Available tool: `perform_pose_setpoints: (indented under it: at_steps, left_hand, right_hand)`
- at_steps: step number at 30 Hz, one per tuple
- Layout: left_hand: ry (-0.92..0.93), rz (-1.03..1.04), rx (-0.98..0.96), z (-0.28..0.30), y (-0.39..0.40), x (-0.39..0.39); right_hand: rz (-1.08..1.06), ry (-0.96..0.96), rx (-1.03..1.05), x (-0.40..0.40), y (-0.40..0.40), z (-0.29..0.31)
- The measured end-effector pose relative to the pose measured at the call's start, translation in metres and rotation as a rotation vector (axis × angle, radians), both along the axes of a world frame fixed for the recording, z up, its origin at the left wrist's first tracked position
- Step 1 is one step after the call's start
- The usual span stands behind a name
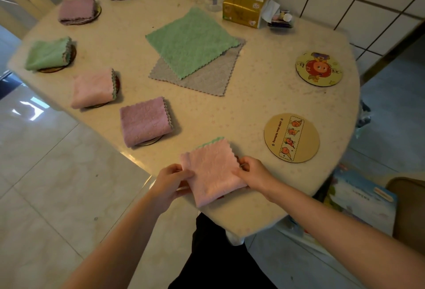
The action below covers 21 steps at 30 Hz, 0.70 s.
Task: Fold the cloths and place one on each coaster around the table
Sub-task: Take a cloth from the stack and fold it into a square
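Both hands, left [171, 182] and right [251, 171], pinch opposite edges of a folded pink fleecy cloth [212, 173] at the tabletop's near edge. Folding looks finished; next it needs carrying to the bare round fruit-print coaster [291, 137] nearby.

I see my left hand [171, 182] and right hand [251, 170] pinching opposite edges of a folded pink cloth [212, 171] at the table's [253, 105] near rim. Two bare coasters [291, 137] [319, 69] lie to the right; five folded cloths sit on coasters along the left; a flat green cloth [192, 41] overlaps a grey cloth [207, 77] mid-table.
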<state>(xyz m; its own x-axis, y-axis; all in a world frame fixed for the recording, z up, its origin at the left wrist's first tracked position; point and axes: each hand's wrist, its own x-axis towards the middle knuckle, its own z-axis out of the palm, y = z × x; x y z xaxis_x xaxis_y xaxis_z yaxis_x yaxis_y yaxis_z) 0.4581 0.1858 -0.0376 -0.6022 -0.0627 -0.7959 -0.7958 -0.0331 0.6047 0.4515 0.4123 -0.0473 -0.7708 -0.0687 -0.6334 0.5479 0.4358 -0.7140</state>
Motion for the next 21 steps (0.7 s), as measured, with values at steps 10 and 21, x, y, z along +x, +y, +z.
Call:
perform_pose_setpoints:
  at_steps: [10, 21]
  left_hand:
    - [0.107, -0.058, -0.258, -0.016, 0.003, 0.003]
    - [0.378, -0.362, -0.676, 0.0, -0.031, -0.071]
  right_hand:
    - [0.013, 0.167, 0.216, 0.002, -0.004, -0.015]
    - [0.173, 0.225, 0.489, -0.074, 0.017, 0.006]
